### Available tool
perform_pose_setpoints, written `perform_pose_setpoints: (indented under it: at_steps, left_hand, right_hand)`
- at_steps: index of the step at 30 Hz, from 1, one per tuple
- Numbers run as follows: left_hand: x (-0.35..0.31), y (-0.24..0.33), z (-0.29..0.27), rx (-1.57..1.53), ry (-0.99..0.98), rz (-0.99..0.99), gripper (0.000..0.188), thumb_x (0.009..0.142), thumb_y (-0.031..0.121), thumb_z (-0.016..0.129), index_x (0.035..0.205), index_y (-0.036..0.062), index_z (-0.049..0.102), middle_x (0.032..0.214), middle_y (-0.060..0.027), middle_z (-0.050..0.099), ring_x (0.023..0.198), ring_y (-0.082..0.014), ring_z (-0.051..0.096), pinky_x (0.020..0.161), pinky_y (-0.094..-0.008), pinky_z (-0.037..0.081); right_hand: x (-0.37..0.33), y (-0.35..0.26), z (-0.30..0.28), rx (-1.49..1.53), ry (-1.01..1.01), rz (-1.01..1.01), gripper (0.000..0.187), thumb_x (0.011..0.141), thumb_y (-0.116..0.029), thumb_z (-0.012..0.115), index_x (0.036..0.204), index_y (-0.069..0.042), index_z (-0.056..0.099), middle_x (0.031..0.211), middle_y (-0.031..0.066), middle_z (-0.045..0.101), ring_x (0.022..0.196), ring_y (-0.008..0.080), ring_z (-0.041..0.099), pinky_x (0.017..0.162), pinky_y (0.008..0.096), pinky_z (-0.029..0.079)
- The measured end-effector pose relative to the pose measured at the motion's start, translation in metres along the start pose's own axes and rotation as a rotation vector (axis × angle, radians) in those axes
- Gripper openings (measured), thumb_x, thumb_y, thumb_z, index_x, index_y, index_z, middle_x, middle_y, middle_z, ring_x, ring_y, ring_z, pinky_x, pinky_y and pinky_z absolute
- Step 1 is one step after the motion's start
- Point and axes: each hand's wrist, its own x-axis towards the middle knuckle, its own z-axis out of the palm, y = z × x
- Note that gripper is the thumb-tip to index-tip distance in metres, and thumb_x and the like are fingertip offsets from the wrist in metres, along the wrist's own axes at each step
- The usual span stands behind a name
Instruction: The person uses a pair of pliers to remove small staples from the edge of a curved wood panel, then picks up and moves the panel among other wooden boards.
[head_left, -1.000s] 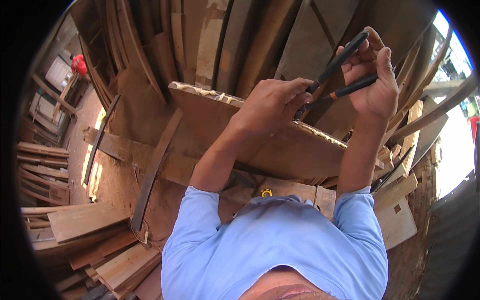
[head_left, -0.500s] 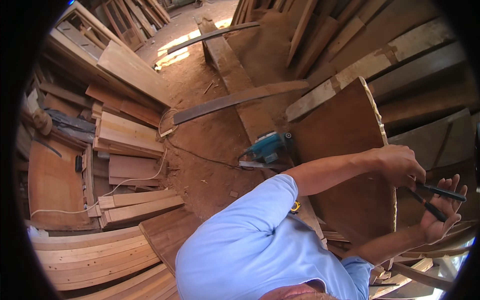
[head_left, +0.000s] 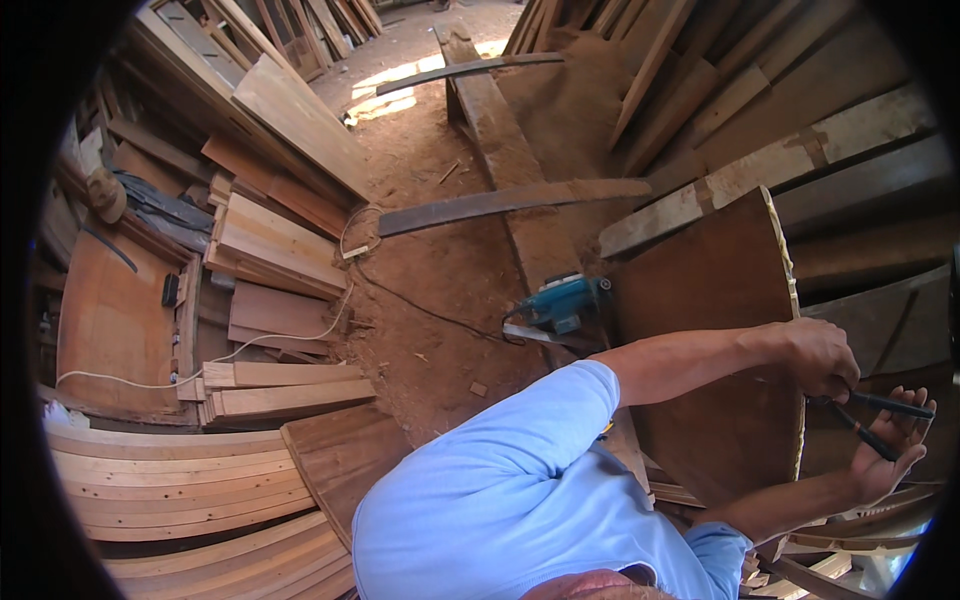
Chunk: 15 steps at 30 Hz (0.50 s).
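My left hand (head_left: 822, 358) is closed at the right edge of a large brown wooden board (head_left: 700, 270). What its fingers pinch is hidden. A pale, ragged strip (head_left: 785, 255) runs along that edge. Just beyond, my right hand (head_left: 893, 452) has the pincers (head_left: 872, 437) by their two dark handles, one against the fingers and the other by the thumb. The handles are spread apart, and the pincers' head lies close to my left hand's fingertips, partly hidden.
A teal electric planer (head_left: 565, 303) with a cord rests on a long sawdust-covered beam (head_left: 500, 150). Two curved dark slats (head_left: 510, 203) lie across the beam. Stacked planks (head_left: 180, 485) fill the left side, and long boards (head_left: 860, 140) lean at the right.
The view has shifted, so the surroundings sit farther right and mostly lower. Both hands keep nearly the same pose beside the board's edge, with the pincers' handles still spread.
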Motion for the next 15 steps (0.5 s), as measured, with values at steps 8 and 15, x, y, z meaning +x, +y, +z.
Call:
perform_pose_setpoints:
  at_steps: [8, 15]
  left_hand:
    - [-0.001, 0.0, 0.0, -0.019, 0.035, -0.011, 0.024, 0.089, 0.034, 0.07, 0.105, 0.0168, 0.077, 0.092, -0.0079, 0.076, 0.096, -0.0293, 0.072, 0.084, -0.0446, 0.053]
    - [-0.006, 0.003, -0.002, -0.082, 0.14, 0.019, 0.023, 0.087, 0.027, 0.073, 0.104, 0.0132, 0.077, 0.088, -0.0053, 0.077, 0.091, -0.0246, 0.073, 0.082, -0.0405, 0.055]
  right_hand:
    - [0.014, -0.001, 0.013, -0.057, -0.043, 0.074, 0.06, 0.109, -0.039, 0.043, 0.151, 0.003, 0.037, 0.154, 0.0256, 0.043, 0.142, 0.0322, 0.045, 0.126, 0.055, 0.023]
    - [0.013, -0.006, 0.0, 0.017, 0.01, 0.091, 0.049, 0.109, -0.031, 0.045, 0.146, 0.001, 0.046, 0.152, 0.0232, 0.047, 0.14, 0.0328, 0.048, 0.125, 0.0565, 0.025]
